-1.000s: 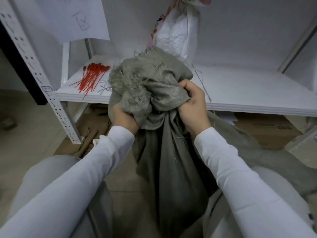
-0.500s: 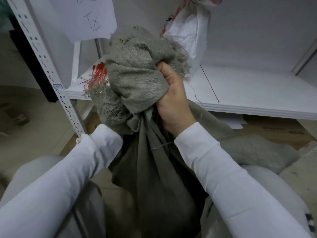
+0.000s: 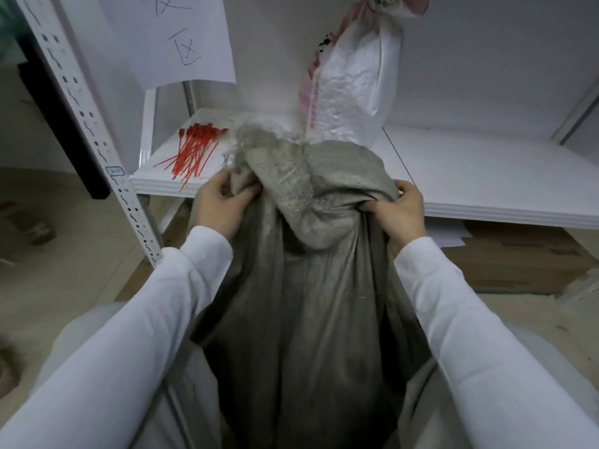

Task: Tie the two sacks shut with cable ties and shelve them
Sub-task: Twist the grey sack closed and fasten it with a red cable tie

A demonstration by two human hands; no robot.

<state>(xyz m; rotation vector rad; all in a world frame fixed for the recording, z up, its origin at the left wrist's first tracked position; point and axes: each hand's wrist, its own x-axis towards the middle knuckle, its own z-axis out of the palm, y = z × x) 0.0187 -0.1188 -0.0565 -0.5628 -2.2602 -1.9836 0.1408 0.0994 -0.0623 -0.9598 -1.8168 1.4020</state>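
A large grey woven sack (image 3: 311, 303) stands between my knees in front of the white shelf (image 3: 486, 176). Its frayed mouth is spread wide and flops forward over the shelf edge. My left hand (image 3: 220, 202) grips the sack's left rim, fingers curled into the cloth. My right hand (image 3: 402, 212) grips the right rim the same way. A white woven sack (image 3: 353, 79) with pink print stands upright at the back of the shelf, its neck gathered at the top. A loose bunch of red cable ties (image 3: 194, 150) lies on the shelf's left end.
A perforated white upright (image 3: 97, 131) of the rack rises at left. A paper sheet with handwriting (image 3: 181, 37) hangs above the ties. Flattened cardboard (image 3: 518, 257) lies on the floor under the shelf. Beige floor stretches out to the left.
The bunched neck has been let loose. My hands moved apart to the two sides of the rim, and the sack's mouth dropped lower and spread wide.
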